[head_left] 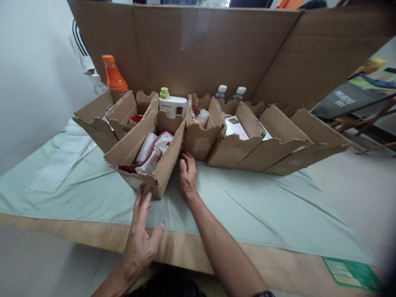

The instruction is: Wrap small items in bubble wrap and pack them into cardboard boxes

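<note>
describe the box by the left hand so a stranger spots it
A tall cardboard panel stands behind open boxes on a pale green cloth. Left of centre, find the box with the left hand at its near end. It juts nearer the person than its neighbours and holds a white packet with dark red edges.

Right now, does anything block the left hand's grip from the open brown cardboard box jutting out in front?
Nothing visible does: the bare left hand is close by the near face of the box, though contact is unclear. The bare right hand is off to its right, outside that path.
</note>
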Motion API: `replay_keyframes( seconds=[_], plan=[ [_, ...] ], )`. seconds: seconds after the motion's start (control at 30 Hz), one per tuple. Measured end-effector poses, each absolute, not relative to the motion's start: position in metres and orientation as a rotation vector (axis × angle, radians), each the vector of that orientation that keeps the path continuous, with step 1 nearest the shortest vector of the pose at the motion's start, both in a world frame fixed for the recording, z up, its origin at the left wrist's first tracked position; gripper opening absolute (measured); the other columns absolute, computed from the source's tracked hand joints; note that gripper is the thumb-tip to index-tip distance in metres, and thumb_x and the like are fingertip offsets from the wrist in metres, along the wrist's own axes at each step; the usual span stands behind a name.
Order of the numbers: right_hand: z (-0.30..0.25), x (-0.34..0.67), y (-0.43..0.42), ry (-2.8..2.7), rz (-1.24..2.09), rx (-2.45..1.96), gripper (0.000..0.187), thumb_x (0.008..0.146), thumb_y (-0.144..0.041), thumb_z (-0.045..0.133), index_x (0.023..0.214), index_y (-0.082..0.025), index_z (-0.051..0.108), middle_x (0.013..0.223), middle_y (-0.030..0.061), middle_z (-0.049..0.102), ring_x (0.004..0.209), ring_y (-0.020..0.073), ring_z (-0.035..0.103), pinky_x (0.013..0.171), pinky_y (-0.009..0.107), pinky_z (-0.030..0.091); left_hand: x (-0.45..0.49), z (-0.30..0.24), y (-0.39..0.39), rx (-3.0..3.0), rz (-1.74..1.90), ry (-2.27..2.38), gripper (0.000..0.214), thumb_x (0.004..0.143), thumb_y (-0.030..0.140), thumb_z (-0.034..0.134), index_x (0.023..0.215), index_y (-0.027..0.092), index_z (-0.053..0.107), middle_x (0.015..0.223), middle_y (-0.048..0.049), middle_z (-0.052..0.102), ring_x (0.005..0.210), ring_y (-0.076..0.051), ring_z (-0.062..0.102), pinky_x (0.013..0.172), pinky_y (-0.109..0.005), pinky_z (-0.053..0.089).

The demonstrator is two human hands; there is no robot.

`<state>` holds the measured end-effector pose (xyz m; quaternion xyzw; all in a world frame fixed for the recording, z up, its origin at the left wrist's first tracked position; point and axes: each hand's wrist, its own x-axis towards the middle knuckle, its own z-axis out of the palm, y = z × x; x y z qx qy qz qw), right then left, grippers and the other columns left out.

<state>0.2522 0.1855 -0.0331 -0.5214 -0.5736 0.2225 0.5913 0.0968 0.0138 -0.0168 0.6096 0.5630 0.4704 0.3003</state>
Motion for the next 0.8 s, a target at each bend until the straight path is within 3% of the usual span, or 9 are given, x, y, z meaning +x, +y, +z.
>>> replay_keyframes(
  seconds=[0.13, 0.3, 0.43, 0.6, 0.7, 0.8],
  plan=[
    [-0.037, 0.256, 0.191, -1.23, 0.544, -1.264, 0.05, 0.101, -0.055, 0.035, 0.116, -0.019, 0.067, 0.121, 0.0148, 0.071, 0.117, 0.0255, 0.064, 0.108, 0.045, 0.048, 0.102, -0.01, 0.039, 1.66, 1.154, 1.46, 0.074, 0.089, 0.023, 0.063, 0.159, 0.033, 0.039, 0.176, -0.0087, 0.009, 0.156, -0.04, 0.031, 0.119, -0.06, 0.041],
    [-0.041, 0.254, 0.191, -1.155, 0.57, -1.288, 0.053, 0.101, -0.056, 0.031, 0.116, -0.019, 0.066, 0.116, 0.0135, 0.073, 0.11, 0.0241, 0.066, 0.101, 0.042, 0.05, 0.113, -0.017, 0.092, 1.758, 1.001, 1.342, 0.068, 0.085, 0.023, 0.061, 0.152, 0.023, 0.051, 0.176, -0.0133, 0.006, 0.156, -0.043, 0.03, 0.108, -0.057, 0.053],
    [-0.045, 0.251, 0.191, -1.136, 0.575, -1.278, 0.052, 0.101, -0.056, 0.032, 0.114, -0.019, 0.066, 0.116, 0.0134, 0.073, 0.109, 0.0238, 0.066, 0.101, 0.042, 0.05, 0.115, -0.021, 0.149, 1.886, 0.999, 1.34, 0.064, 0.078, 0.021, 0.065, 0.142, 0.018, 0.061, 0.175, -0.0153, 0.011, 0.157, -0.042, 0.028, 0.122, -0.059, 0.036],
    [-0.044, 0.252, 0.192, -1.152, 0.57, -1.272, 0.054, 0.101, -0.057, 0.031, 0.116, -0.018, 0.065, 0.115, 0.014, 0.072, 0.101, 0.0231, 0.068, 0.094, 0.041, 0.053, 0.112, -0.021, 0.192, 1.952, 0.943, 1.416, 0.056, 0.077, 0.018, 0.064, 0.133, 0.015, 0.068, 0.167, -0.0176, 0.036, 0.154, -0.039, 0.035, 0.126, -0.056, 0.031],
    [-0.038, 0.252, 0.189, -1.21, 0.549, -1.251, 0.053, 0.102, -0.055, 0.03, 0.115, -0.018, 0.066, 0.117, 0.0144, 0.072, 0.104, 0.024, 0.068, 0.096, 0.042, 0.052, 0.105, -0.022, 0.17, 2.025, 0.857, 1.375, 0.049, 0.074, 0.017, 0.065, 0.122, 0.018, 0.074, 0.151, -0.0155, 0.058, 0.149, -0.038, 0.044, 0.124, -0.06, 0.033],
    [-0.031, 0.249, 0.182, -1.316, 0.518, -1.219, 0.045, 0.1, -0.051, 0.038, 0.112, -0.02, 0.068, 0.12, 0.0131, 0.072, 0.114, 0.0257, 0.065, 0.104, 0.045, 0.047, 0.09, -0.025, 0.118, 2.104, 0.783, 1.297, 0.046, 0.075, 0.017, 0.068, 0.12, 0.022, 0.076, 0.147, -0.0133, 0.063, 0.148, -0.037, 0.046, 0.124, -0.062, 0.032]
  ],
)
